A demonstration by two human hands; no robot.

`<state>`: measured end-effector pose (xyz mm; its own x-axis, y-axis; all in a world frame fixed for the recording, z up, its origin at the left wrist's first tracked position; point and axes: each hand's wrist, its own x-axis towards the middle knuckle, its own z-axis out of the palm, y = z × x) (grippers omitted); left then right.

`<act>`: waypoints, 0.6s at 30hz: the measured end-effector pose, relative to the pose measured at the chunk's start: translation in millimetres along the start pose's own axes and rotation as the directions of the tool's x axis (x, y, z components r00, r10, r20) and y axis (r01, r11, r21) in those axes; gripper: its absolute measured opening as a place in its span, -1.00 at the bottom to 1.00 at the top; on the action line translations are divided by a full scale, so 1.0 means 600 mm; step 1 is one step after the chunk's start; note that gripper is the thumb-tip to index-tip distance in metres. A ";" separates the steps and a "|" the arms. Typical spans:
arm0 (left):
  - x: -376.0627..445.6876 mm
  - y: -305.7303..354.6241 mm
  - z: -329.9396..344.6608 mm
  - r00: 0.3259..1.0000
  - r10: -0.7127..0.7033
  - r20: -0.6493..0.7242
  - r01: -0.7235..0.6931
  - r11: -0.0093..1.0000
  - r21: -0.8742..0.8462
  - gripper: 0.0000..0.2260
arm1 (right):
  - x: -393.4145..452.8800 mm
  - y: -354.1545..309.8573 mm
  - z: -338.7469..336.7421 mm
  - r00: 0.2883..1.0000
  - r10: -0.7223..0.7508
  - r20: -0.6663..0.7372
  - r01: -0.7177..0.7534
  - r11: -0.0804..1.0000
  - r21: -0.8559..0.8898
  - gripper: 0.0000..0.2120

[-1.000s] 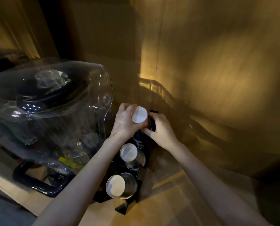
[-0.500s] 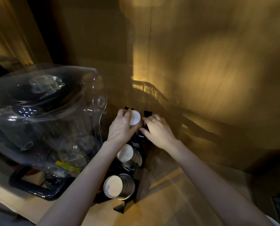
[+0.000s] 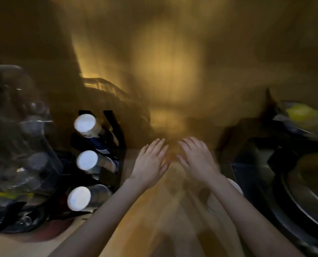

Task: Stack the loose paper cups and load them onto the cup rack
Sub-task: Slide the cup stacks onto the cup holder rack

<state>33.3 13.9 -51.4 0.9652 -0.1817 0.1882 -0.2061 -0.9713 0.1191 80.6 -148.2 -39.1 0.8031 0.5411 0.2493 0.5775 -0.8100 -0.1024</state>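
Head view, badly blurred: at centre frame the left hand [image 3: 150,164] and right hand [image 3: 197,160] hover side by side, fingers spread, holding nothing, over the wooden worktop [image 3: 154,219]. At left, the black cup rack [image 3: 115,145] carries three cup stacks [image 3: 85,160]. A clear plastic container [image 3: 21,145] sits far left; dark cookware [image 3: 302,191] crowds the right edge.

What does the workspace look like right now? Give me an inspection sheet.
Surface: wooden counter, bare between the arms; picture motion-blurred.
Job's things: black cup rack at left holds three cup stacks, top, middle, bottom, white bases facing the camera.
Clutter: clear plastic container left of the rack; dark round items and something yellow at right, too blurred to name.
Hands: left hand and right hand open, flat, empty, away from the rack.
Cables: nothing seen.
Surroundings: brown wall with a warm light patch.
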 end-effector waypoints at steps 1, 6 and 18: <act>-0.001 0.022 0.014 0.999 0.035 0.016 -0.035 0.999 0.003 -0.53 | -0.028 0.021 0.002 0.998 0.058 0.022 -0.058 0.998 0.004 -0.55; 0.001 0.132 0.083 0.985 0.080 0.151 -0.067 0.994 -0.085 -0.51 | -0.163 0.098 0.017 0.926 0.367 0.084 -0.373 0.924 0.082 -0.50; 0.012 0.236 0.160 0.837 -0.142 0.529 0.473 0.674 -0.568 -0.68 | -0.254 0.149 0.063 0.572 0.747 0.339 -0.801 0.419 0.427 -0.67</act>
<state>26.6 -139.8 -126.7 0.9222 -0.0959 -0.3746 0.2257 -0.6530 0.7229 15.2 -294.3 -122.8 0.9403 -0.2193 -0.2601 -0.3387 -0.6765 -0.6539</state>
